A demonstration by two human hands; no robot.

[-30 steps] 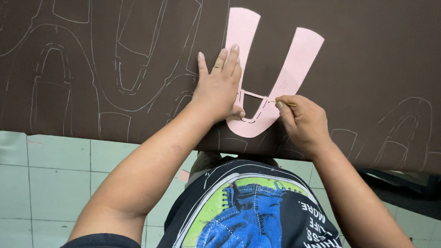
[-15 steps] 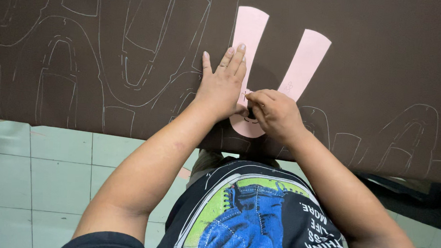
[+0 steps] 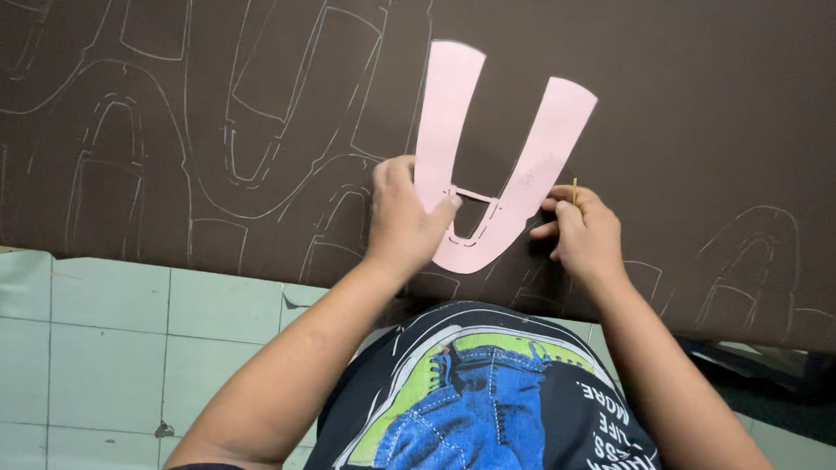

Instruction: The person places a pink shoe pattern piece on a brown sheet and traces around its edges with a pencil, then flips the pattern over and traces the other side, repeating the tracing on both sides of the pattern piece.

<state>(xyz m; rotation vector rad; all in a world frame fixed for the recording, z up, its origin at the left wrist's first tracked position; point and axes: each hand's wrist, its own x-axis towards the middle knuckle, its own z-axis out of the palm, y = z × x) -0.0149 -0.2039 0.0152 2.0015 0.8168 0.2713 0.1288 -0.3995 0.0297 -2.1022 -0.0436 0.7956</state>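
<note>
1. On the dark brown sheet [image 3: 724,107] a pink U-shaped template [image 3: 497,154] is laid flat, its two arms pointing away from the person and its closed curved end lying nearest the body.
2. The left hand [image 3: 402,215] is pressed down on the template's left arm and lower curve; the fingers are curled over the card and the thumb is set at the small cut-out window near the base. Nothing is gripped; the card is pinned flat.
3. The right hand [image 3: 580,235] is placed just beside the outer edge of the template's right arm. It is closed around a thin yellow marker [image 3: 574,189], of which only the upper tip is seen above the fingers.
4. The long axis of the template is tilted slightly to the right of straight ahead. The template lies directly in front of both hands, between them, and its arms extend well beyond the fingertips.
5. The left hand is touching the template; the right hand is near its edge, and contact of the marker's point with the sheet cannot be told.
6. Pale traced outlines [image 3: 112,137] of the same shape are seen across the sheet to the left, and fainter ones [image 3: 765,250] to the right.
7. Below the sheet's near edge, a pale green tiled floor [image 3: 84,343] and the person's printed dark shirt [image 3: 486,407] are seen.
</note>
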